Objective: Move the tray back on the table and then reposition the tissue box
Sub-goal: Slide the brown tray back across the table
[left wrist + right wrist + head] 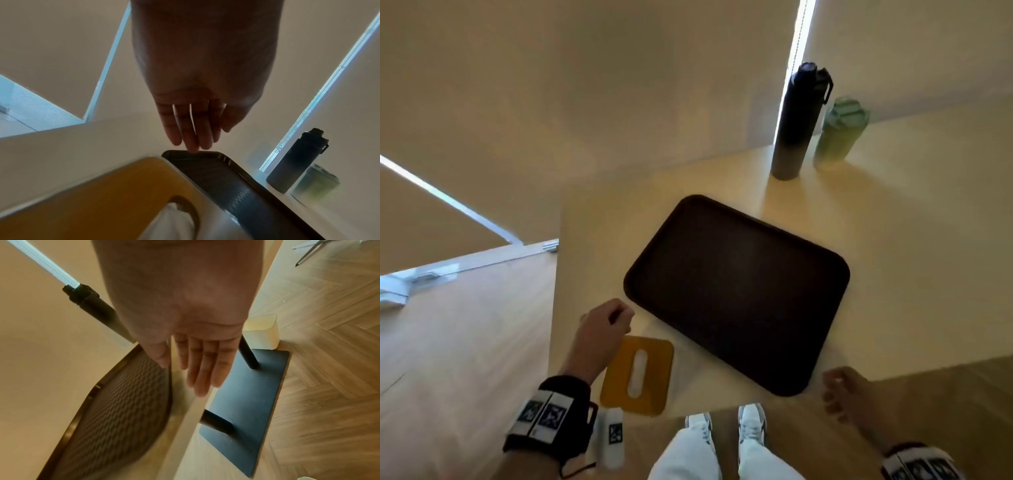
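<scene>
the left hand [602, 329] is nearest, hovering over the table [893, 212] just above the yellow tissue box [638, 375], between it and the near corner of the dark tray [736, 291]. its fingers hang loosely and hold nothing. the right hand [842, 394] hangs off the table's front edge beside the tray's other near corner, fingers straight and together, also holding nothing. the tray lies flat on the table with both hands off it, so that step looks finished, and the left hand seems placed to take the box next. the left wrist view alone shows white tissue in the box's slot and a fingertip [192, 150] that seems to touch the tray's rim. the right wrist view alone shows the tray's textured floor and the table's black base plate [246, 402].
</scene>
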Demonstrator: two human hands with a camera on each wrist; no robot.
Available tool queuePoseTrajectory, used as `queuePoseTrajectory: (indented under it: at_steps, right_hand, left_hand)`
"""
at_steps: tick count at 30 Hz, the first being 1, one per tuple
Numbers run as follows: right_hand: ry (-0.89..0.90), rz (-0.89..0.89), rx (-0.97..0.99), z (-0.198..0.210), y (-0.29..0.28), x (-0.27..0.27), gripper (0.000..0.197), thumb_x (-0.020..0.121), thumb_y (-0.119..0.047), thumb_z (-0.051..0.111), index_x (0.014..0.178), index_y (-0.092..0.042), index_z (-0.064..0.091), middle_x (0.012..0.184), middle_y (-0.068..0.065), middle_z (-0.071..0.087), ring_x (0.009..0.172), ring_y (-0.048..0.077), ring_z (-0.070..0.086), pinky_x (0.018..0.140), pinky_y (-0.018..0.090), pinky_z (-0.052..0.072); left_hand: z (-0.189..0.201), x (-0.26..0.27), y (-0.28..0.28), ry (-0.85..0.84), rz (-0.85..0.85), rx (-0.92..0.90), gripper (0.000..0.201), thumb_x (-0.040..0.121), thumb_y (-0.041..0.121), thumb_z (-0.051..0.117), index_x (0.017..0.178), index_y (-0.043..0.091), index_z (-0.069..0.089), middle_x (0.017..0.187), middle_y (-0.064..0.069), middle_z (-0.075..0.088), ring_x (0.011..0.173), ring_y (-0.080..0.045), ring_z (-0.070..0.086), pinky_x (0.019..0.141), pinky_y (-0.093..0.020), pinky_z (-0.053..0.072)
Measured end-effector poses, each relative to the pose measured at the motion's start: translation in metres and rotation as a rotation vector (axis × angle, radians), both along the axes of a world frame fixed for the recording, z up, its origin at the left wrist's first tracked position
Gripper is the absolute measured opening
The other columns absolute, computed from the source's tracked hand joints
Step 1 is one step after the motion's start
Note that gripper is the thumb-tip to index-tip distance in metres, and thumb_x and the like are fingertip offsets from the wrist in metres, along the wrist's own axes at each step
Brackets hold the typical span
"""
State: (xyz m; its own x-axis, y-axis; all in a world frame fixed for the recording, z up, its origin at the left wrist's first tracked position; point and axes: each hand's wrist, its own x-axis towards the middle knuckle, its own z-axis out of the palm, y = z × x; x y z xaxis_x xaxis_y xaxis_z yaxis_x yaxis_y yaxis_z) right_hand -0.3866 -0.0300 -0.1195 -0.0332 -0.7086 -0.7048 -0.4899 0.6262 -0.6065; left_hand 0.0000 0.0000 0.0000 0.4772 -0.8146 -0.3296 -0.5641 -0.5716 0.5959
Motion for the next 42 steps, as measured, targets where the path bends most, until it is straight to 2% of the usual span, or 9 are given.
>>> queuePoseTrajectory:
  at_steps: [4,11,16,19,21,27,31,38,42]
  right_hand:
    - [0.034,-0.075,-0.095,0.004,-0.033,-0.001,0.013,0.094,-0.021,0.056,0.105,-0.013,0.055,0.078,0.015,0.068,0.064,0.031,0.068,0.056,0.034,0.051]
    - [0.175,-0.042,-0.129,0.001,-0.064,0.018,0.018,0.089,-0.021,0.06,0.103,-0.01,0.057,0.085,0.013,0.07,0.07,0.029,0.07,0.059,0.042,0.059]
    - [0.251,-0.034,-0.16,0.004,-0.074,0.027,0.017,0.09,-0.017,0.058,0.104,-0.009,0.06,0.077,0.008,0.07,0.065,0.027,0.07,0.063,0.043,0.06]
    - [0.31,-0.041,-0.173,0.006,-0.089,0.033,0.02,0.088,-0.021,0.058,0.107,-0.014,0.061,0.076,0.005,0.071,0.07,0.028,0.069,0.072,0.048,0.058]
    - [0.336,-0.048,-0.183,0.01,-0.103,0.04,0.023,0.088,-0.021,0.059,0.11,-0.017,0.06,0.077,0.004,0.071,0.073,0.029,0.069,0.073,0.047,0.057]
    - [0.355,-0.078,-0.231,0.023,-0.147,0.066,0.032,0.088,-0.013,0.056,0.121,-0.015,0.056,0.081,0.001,0.063,0.078,0.032,0.064,0.067,0.038,0.047]
    - [0.296,-0.06,-0.28,0.023,-0.181,0.097,0.04,0.087,-0.009,0.052,0.125,-0.019,0.056,0.095,0.008,0.064,0.08,0.029,0.062,0.06,0.032,0.043]
    - [0.296,-0.01,-0.372,0.015,-0.246,0.152,0.048,0.083,0.001,0.048,0.123,-0.02,0.064,0.094,0.006,0.064,0.082,0.027,0.06,0.073,0.031,0.044]
    - [0.328,0.033,-0.395,0.014,-0.275,0.165,0.049,0.082,-0.003,0.049,0.125,-0.022,0.064,0.104,0.011,0.07,0.097,0.032,0.064,0.085,0.038,0.05]
  left_hand:
    - [-0.012,-0.004,-0.03,-0.006,-0.05,0.003,0.019,0.094,0.026,0.053,0.082,0.017,0.064,0.077,-0.005,0.067,0.076,-0.017,0.063,0.068,-0.027,0.047]
    - [-0.034,0.024,-0.09,-0.03,-0.128,0.052,0.02,0.092,0.026,0.054,0.08,0.015,0.064,0.08,-0.007,0.068,0.08,-0.024,0.065,0.071,-0.035,0.048]
    - [-0.062,0.061,-0.144,-0.183,-0.108,0.196,0.035,0.089,0.032,0.055,0.118,0.012,0.06,0.121,-0.015,0.057,0.103,-0.034,0.06,0.087,-0.043,0.05]
    - [-0.074,0.072,-0.177,-0.222,-0.219,0.285,0.048,0.092,0.035,0.05,0.135,0.014,0.05,0.132,-0.018,0.053,0.11,-0.037,0.059,0.092,-0.045,0.05]
    - [-0.08,0.076,-0.192,-0.244,-0.301,0.332,0.046,0.094,0.032,0.046,0.135,0.012,0.048,0.128,-0.017,0.059,0.108,-0.035,0.061,0.088,-0.043,0.051]
    - [-0.092,0.098,-0.2,-0.278,-0.263,0.339,0.019,0.093,0.02,0.038,0.1,0.01,0.053,0.092,-0.013,0.065,0.074,-0.029,0.059,0.065,-0.036,0.044]
    - [-0.097,0.126,-0.19,-0.23,-0.16,0.308,0.018,0.092,0.019,0.041,0.101,0.01,0.054,0.09,-0.014,0.063,0.077,-0.032,0.06,0.067,-0.036,0.046]
    - [-0.101,0.167,-0.183,-0.111,0.046,0.245,0.009,0.09,0.012,0.047,0.093,0.007,0.054,0.073,-0.011,0.056,0.069,-0.031,0.054,0.067,-0.037,0.045]
    - [-0.105,0.174,-0.192,-0.089,0.1,0.216,0.013,0.088,0.011,0.048,0.094,0.003,0.057,0.069,-0.008,0.054,0.067,-0.03,0.054,0.066,-0.036,0.044]
